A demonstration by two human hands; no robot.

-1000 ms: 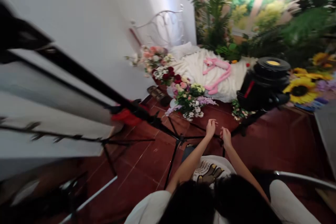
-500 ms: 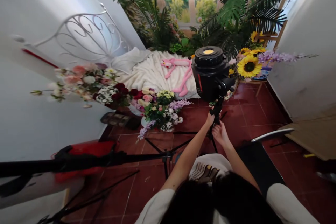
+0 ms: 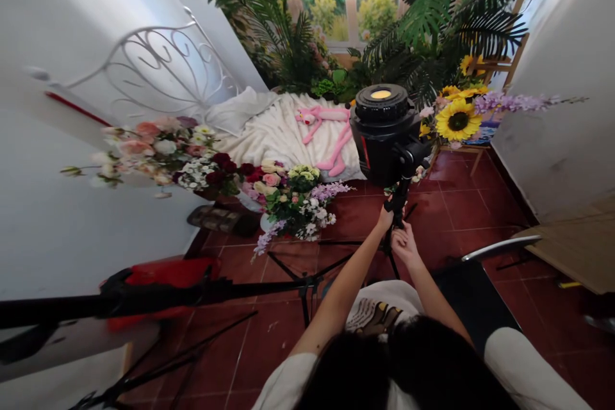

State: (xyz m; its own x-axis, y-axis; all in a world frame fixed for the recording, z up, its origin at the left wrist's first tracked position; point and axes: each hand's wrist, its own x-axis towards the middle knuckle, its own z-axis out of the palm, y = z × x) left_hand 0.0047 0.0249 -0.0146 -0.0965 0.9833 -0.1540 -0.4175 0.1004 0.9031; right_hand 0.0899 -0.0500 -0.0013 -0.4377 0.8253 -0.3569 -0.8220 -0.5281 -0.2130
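Note:
A black studio light (image 3: 382, 134) stands on a black light stand (image 3: 398, 219), with a round yellowish disc on the end facing up. My left hand (image 3: 385, 218) is closed around the stand just under the light's mount, partly hidden behind the pole. Slightly lower, on the right side of the same pole, my right hand (image 3: 404, 243) has its fingers curled and pinched against the stand. Whatever small part lies between those fingers is covered by them.
Bouquets (image 3: 293, 198) and a bed with a cream blanket (image 3: 269, 131) and pink plush toy (image 3: 331, 138) lie beyond. A horizontal black pole (image 3: 168, 295) crosses at left. Sunflowers (image 3: 457, 120) are at right; a silver-edged black object (image 3: 500, 246) lies near the right wall.
My right hand's fingers have curled in more tightly against the stand. My left hand keeps its hold, and the light stays in place; the view has shifted very slightly.

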